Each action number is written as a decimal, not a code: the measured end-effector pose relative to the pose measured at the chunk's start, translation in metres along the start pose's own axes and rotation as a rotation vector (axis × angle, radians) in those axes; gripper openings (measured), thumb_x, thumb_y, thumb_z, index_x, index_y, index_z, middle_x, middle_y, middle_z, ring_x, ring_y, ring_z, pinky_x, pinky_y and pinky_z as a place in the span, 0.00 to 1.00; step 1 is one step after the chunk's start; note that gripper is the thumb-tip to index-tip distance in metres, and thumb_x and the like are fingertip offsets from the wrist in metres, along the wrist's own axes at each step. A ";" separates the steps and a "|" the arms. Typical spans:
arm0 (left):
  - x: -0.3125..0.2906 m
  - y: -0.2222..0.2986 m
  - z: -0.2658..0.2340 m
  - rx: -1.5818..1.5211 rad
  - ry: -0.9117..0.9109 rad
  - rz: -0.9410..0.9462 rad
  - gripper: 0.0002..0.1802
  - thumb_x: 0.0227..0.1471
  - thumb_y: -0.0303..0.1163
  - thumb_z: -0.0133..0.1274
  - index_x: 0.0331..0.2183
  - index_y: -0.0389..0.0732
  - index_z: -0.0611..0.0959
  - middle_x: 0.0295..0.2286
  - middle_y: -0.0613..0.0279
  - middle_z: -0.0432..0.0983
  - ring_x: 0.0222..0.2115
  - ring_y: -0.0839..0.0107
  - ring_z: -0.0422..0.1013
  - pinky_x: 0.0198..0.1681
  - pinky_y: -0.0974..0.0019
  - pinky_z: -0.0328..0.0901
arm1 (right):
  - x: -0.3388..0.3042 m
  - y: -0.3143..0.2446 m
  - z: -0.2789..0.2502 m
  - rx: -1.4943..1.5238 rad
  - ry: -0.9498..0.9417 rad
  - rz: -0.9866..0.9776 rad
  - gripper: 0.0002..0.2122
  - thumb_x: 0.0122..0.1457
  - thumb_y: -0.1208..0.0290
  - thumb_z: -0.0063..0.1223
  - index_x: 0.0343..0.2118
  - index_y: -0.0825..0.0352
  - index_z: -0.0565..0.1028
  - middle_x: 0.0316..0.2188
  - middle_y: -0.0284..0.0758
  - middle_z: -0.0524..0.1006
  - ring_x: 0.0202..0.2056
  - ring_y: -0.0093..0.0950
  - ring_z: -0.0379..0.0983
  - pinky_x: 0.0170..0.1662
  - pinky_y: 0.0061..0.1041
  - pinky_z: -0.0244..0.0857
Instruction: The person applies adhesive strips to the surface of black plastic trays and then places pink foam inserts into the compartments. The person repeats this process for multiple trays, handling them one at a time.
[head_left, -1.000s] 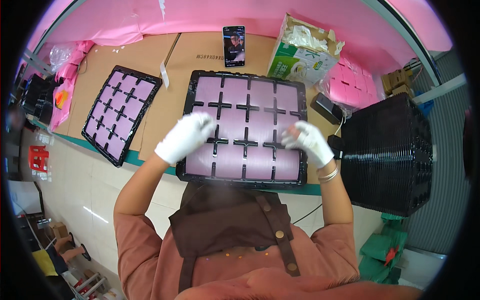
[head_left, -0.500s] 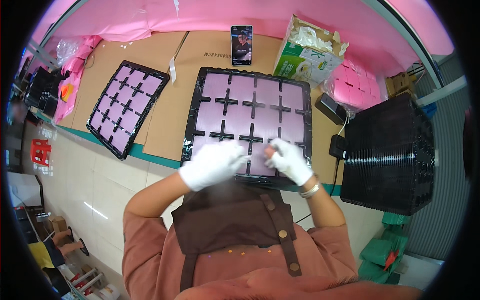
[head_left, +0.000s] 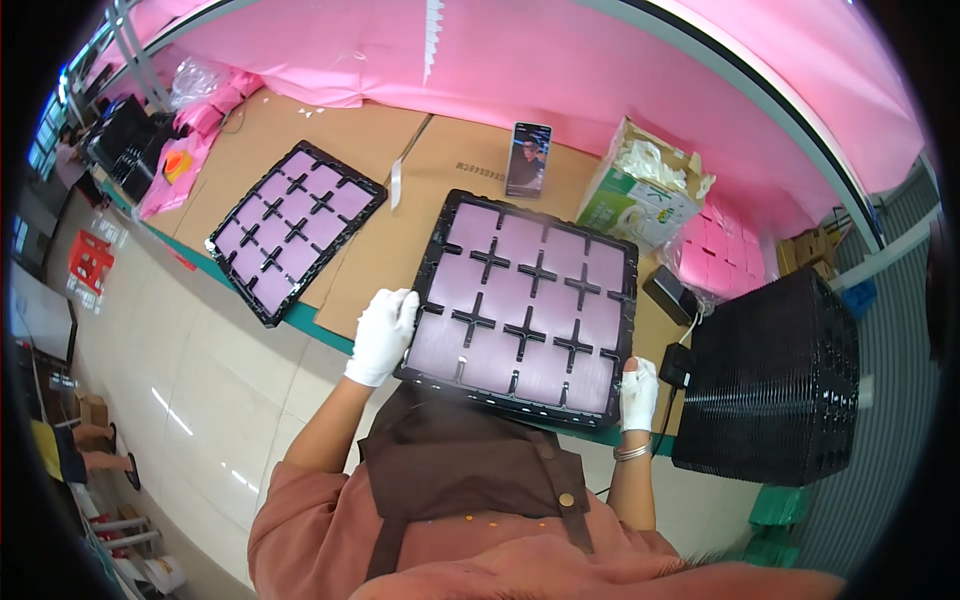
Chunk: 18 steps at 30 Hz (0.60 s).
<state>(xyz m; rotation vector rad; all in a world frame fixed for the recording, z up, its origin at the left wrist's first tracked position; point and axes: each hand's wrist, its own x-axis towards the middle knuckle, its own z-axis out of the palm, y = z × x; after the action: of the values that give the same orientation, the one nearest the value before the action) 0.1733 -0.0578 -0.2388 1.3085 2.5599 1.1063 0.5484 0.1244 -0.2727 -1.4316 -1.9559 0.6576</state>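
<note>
A black plastic tray (head_left: pixel 421 352) with lilac flat pieces (head_left: pixel 517 307) in its compartments sits at the table's front edge, turned slightly. My left hand (head_left: pixel 383 335), in a white glove, closes on the tray's left rim near the front. At the front right corner, my right hand (head_left: pixel 638 396) grips the opposite rim; its glove leaves the thumb tip bare. The tray's edge hides part of the fingers on both sides. Further left lies a second black tray (head_left: pixel 376 204), also filled with lilac pieces.
A tall stack of black trays (head_left: pixel 765 380) stands at the right. Behind are a propped phone (head_left: pixel 528 160), an opened green-and-white carton (head_left: pixel 640 198) and wrapped pink pieces (head_left: pixel 722 248). A black adapter (head_left: pixel 676 366) with a cable lies beside my right hand. Cardboard (head_left: pixel 385 262) covers the table.
My hands have parted from above the front of the tray to its left and right rims. The tray now sits turned slightly clockwise; the whole view has shifted too.
</note>
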 end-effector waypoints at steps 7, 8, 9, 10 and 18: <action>-0.012 0.016 -0.013 -0.349 -0.058 -0.320 0.23 0.51 0.37 0.60 0.45 0.36 0.75 0.38 0.57 0.74 0.39 0.69 0.72 0.45 0.65 0.67 | -0.006 0.008 0.000 0.433 0.048 0.140 0.30 0.65 0.46 0.41 0.40 0.78 0.75 0.41 0.37 0.71 0.42 0.26 0.68 0.48 0.25 0.60; -0.017 0.007 -0.016 -0.577 -0.042 -0.305 0.25 0.51 0.36 0.61 0.47 0.36 0.73 0.39 0.58 0.74 0.40 0.69 0.72 0.46 0.65 0.66 | -0.009 -0.005 -0.006 0.382 0.073 0.085 0.32 0.65 0.43 0.40 0.45 0.78 0.74 0.43 0.36 0.71 0.43 0.26 0.67 0.50 0.25 0.59; -0.024 -0.004 -0.019 -0.804 -0.020 -0.290 0.27 0.50 0.34 0.61 0.49 0.37 0.71 0.40 0.58 0.74 0.41 0.70 0.71 0.47 0.65 0.66 | -0.009 -0.033 -0.012 0.467 0.027 0.013 0.34 0.64 0.41 0.39 0.48 0.78 0.73 0.44 0.37 0.71 0.44 0.26 0.67 0.51 0.25 0.58; -0.030 -0.015 -0.024 -1.032 -0.001 -0.261 0.29 0.50 0.33 0.62 0.51 0.37 0.69 0.41 0.58 0.74 0.42 0.70 0.71 0.48 0.65 0.66 | -0.010 -0.061 -0.017 0.553 -0.010 -0.054 0.36 0.63 0.39 0.37 0.51 0.77 0.72 0.45 0.37 0.71 0.44 0.26 0.67 0.52 0.25 0.58; -0.049 -0.092 -0.139 -0.988 0.513 -0.320 0.33 0.51 0.25 0.56 0.58 0.34 0.65 0.50 0.57 0.70 0.50 0.69 0.67 0.56 0.65 0.62 | 0.021 -0.107 -0.024 0.492 -0.162 -0.147 0.37 0.60 0.37 0.42 0.53 0.72 0.70 0.40 0.34 0.74 0.36 0.19 0.67 0.40 0.19 0.61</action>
<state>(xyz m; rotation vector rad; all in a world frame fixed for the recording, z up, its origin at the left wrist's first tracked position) 0.0918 -0.2075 -0.2060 0.3854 1.7954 2.3567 0.4918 0.1142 -0.1764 -0.9497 -1.8240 1.1205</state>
